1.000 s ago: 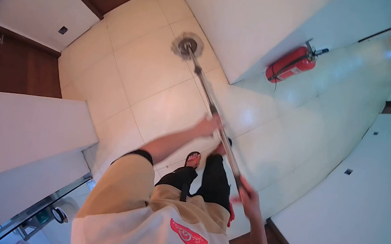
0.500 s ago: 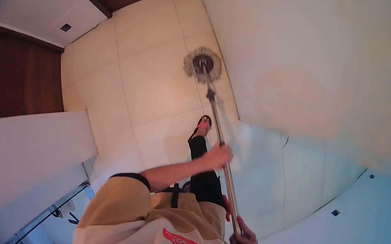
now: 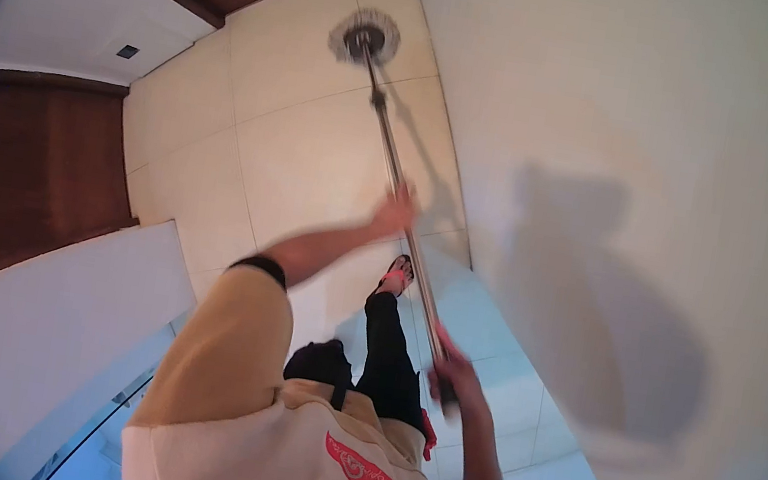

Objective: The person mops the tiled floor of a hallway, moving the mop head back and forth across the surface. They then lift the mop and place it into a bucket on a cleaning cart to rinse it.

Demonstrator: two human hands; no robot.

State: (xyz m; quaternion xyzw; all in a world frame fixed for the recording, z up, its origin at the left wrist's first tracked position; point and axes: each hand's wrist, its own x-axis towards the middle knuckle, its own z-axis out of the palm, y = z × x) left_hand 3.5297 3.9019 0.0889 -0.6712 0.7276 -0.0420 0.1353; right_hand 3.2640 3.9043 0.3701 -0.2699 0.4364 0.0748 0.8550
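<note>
A mop with a metal pole [image 3: 388,131] and a round, fringed grey head [image 3: 364,38] reaches forward over the tiled floor, its head near the far end of the tiles. My left hand [image 3: 396,212] is wrapped round the middle of the pole, slightly blurred. Lower down, my right hand [image 3: 458,375] grips the pole close to its dark end. One foot in a sandal [image 3: 398,272] shows on the floor just left of the pole, below my left hand.
A pale wall [image 3: 622,107] with a shadow on it runs along the right. Brown wooden doors [image 3: 46,175] stand at the left and far end. A white wall section [image 3: 64,321] juts in at the lower left.
The mop head has moved forward and slightly left across the tiles. Both hands have travelled forward with the pole, still gripping it, and my arms are stretched further out.
</note>
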